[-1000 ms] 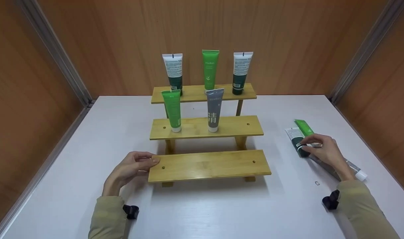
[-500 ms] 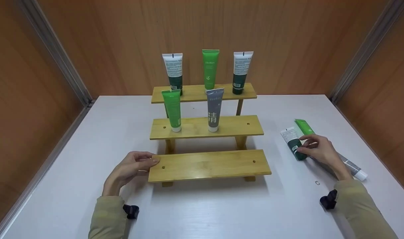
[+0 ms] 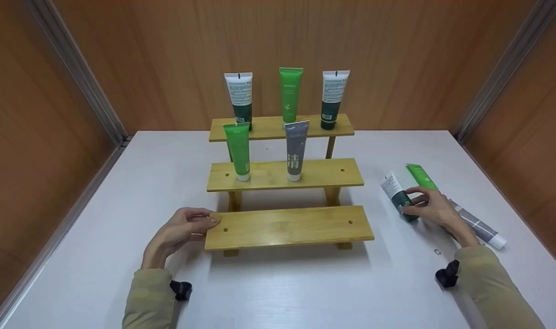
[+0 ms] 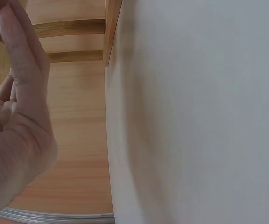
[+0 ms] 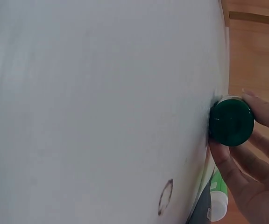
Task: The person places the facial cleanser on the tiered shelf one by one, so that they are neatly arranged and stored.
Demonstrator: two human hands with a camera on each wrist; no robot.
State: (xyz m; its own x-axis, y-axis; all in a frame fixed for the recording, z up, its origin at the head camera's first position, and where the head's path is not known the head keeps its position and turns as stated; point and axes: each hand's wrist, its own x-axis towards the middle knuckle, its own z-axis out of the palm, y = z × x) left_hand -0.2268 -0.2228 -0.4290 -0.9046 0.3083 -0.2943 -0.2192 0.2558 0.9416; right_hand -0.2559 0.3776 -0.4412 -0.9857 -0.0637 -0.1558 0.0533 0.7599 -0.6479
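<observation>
At the left end of a three-tier bamboo stand's lowest board (image 3: 289,228), my left hand (image 3: 179,230) grips the edge, thumb on top. The left wrist view shows the same left hand (image 4: 24,102) beside the stand. On the right, my right hand (image 3: 435,211) pinches a white and dark green squeeze tube (image 3: 393,191) near its cap. In the right wrist view the round dark green cap (image 5: 231,122) sits between thumb and fingers, close to the table. A green tube (image 3: 421,176) and a grey tube (image 3: 479,223) lie behind that hand, partly hidden.
Two white and dark green tubes (image 3: 335,98) and a green tube (image 3: 290,96) stand on the top tier. A green tube (image 3: 238,153) and a grey tube (image 3: 296,151) stand on the middle tier. Wooden walls (image 3: 278,36) enclose the white table (image 3: 278,288).
My right hand has moved left and slightly nearer with the white and dark green tube, away from the other lying tubes; more of the grey tube shows. My left hand stays in place.
</observation>
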